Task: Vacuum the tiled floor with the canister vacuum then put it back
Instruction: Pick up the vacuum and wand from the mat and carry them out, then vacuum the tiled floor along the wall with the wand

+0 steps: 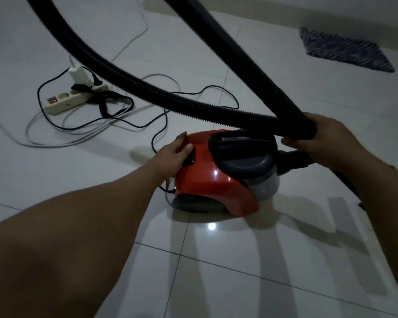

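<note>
Both forearms bare to the frame edge; left hand (175,154) and right hand (326,138) apparently ungloved, ringless

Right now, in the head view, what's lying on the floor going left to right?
Power strip → red canister vacuum, with the left hand on it → right hand gripping the hose handle → striped mat.

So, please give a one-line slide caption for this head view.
Left hand presses the red canister vacuum while right hand grips its black hose.
</note>
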